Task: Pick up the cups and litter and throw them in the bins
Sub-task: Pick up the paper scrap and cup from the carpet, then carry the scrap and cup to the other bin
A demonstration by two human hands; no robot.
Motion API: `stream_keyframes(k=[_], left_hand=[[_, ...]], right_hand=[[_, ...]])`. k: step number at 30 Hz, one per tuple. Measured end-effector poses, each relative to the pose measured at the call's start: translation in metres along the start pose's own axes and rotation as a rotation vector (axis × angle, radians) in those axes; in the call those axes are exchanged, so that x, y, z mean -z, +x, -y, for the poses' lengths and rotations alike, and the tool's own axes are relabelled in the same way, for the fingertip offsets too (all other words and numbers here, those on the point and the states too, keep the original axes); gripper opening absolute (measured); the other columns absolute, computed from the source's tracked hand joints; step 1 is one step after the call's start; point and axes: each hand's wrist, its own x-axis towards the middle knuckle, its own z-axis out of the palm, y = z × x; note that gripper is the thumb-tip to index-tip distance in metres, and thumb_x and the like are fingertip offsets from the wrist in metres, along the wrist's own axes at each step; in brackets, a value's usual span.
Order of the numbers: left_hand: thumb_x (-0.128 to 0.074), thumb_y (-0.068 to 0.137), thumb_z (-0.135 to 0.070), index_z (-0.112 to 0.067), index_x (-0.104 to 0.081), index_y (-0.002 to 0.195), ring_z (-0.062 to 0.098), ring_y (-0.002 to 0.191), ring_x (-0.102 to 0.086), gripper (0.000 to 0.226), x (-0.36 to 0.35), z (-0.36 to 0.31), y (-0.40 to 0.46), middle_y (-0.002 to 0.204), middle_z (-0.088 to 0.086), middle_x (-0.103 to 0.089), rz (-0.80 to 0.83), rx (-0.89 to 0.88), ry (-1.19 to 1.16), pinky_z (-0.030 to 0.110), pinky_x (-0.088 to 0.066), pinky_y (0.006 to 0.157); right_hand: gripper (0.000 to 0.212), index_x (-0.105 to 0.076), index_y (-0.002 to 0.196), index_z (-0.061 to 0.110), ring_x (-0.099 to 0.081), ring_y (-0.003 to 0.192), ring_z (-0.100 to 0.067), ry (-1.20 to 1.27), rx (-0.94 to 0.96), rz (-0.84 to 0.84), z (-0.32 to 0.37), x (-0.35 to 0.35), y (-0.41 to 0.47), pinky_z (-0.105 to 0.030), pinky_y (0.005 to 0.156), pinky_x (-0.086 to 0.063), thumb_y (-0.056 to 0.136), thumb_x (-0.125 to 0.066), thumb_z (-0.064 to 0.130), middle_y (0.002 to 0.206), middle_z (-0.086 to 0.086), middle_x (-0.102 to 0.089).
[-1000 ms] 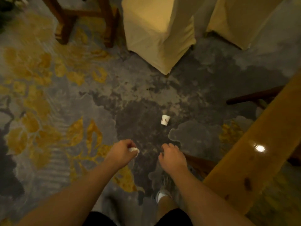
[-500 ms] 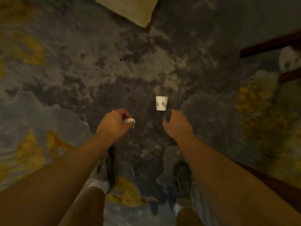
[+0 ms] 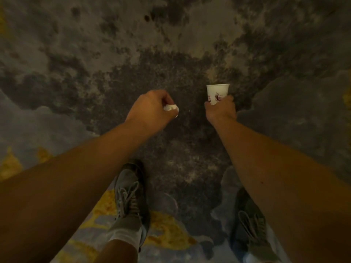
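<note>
A small white paper cup with a red print stands upright over the dark carpet, right of centre. My right hand is wrapped around its lower half, fingers closed on it. My left hand is a fist to the left of the cup, gripping a crumpled white piece of litter that pokes out past the fingers. The two hands are a short gap apart. No bin is in view.
Patterned carpet in grey, black and yellow fills the view. My two shoes, the left shoe and the right shoe, stand on it below my arms.
I have bent down closer to the floor. My right hand reached forward and closed on the cup, which stood free before. The chairs and table left the view. My left hand kept the litter.
</note>
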Motion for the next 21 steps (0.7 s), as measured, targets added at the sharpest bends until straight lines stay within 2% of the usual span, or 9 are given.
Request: stream_keyframes(k=[3, 6, 10, 14, 17, 19, 21], left_hand=[[-0.076, 0.080, -0.040, -0.028, -0.065, 0.080, 0.007, 0.074, -0.065, 0.016, 0.010, -0.001, -0.011, 0.076, -0.010, -0.067, -0.005, 0.001, -0.007, 0.027, -0.051, 0.066], [-0.077, 0.079, -0.037, -0.026, -0.067, 0.081, 0.007, 0.075, -0.065, 0.015, 0.034, -0.011, -0.028, 0.075, -0.013, -0.067, -0.007, 0.020, -0.031, 0.026, -0.051, 0.066], [-0.078, 0.078, -0.039, -0.024, -0.069, 0.079, 0.007, 0.074, -0.066, 0.018, 0.079, -0.040, -0.059, 0.075, -0.007, -0.071, -0.046, 0.051, -0.106, 0.027, -0.051, 0.067], [-0.078, 0.077, -0.043, -0.026, -0.067, 0.077, 0.003, 0.074, -0.066, 0.020, 0.150, -0.092, -0.095, 0.075, -0.008, -0.073, -0.057, 0.058, -0.158, 0.026, -0.052, 0.065], [-0.080, 0.076, -0.039, -0.025, -0.068, 0.076, 0.008, 0.075, -0.068, 0.019, 0.223, -0.147, -0.126, 0.074, -0.008, -0.072, -0.098, 0.037, -0.178, 0.030, -0.052, 0.068], [-0.081, 0.076, -0.038, -0.026, -0.067, 0.075, 0.010, 0.073, -0.066, 0.019, 0.276, -0.189, -0.151, 0.073, -0.007, -0.071, -0.114, 0.008, -0.170, 0.029, -0.051, 0.066], [-0.081, 0.075, -0.039, -0.026, -0.066, 0.073, 0.008, 0.070, -0.065, 0.020, 0.334, -0.236, -0.174, 0.071, -0.008, -0.070, -0.133, -0.047, -0.147, 0.022, -0.046, 0.059]], right_hand=[[0.069, -0.043, 0.132, 0.006, -0.056, 0.118, -0.038, 0.001, 0.054, 0.051, 0.001, 0.002, -0.012, -0.043, 0.096, -0.051, 0.080, -0.078, 0.035, 0.134, -0.019, -0.054], [0.066, -0.051, 0.125, 0.008, -0.061, 0.111, -0.035, 0.013, 0.102, 0.114, 0.010, 0.024, -0.046, -0.040, 0.086, -0.052, 0.074, -0.084, 0.033, 0.126, -0.016, -0.061], [0.056, -0.058, 0.113, 0.011, -0.064, 0.099, -0.031, 0.071, 0.168, 0.153, 0.022, 0.084, -0.107, -0.031, 0.072, -0.044, 0.069, -0.088, 0.031, 0.112, -0.012, -0.068], [0.055, -0.056, 0.116, 0.017, -0.062, 0.097, -0.023, 0.068, 0.207, 0.191, 0.051, 0.177, -0.177, -0.032, 0.076, -0.046, 0.072, -0.086, 0.031, 0.113, -0.005, -0.065], [0.051, -0.057, 0.113, 0.019, -0.062, 0.094, -0.018, 0.058, 0.240, 0.170, 0.088, 0.264, -0.232, -0.034, 0.075, -0.052, 0.072, -0.086, 0.031, 0.107, -0.001, -0.065], [0.048, -0.057, 0.110, 0.023, -0.063, 0.089, -0.013, 0.089, 0.253, 0.134, 0.116, 0.325, -0.276, -0.026, 0.066, -0.051, 0.073, -0.085, 0.031, 0.104, 0.003, -0.065], [0.047, -0.055, 0.108, 0.027, -0.060, 0.080, -0.005, 0.149, 0.279, 0.081, 0.150, 0.389, -0.320, -0.018, 0.058, -0.046, 0.072, -0.085, 0.031, 0.103, 0.006, -0.064]])
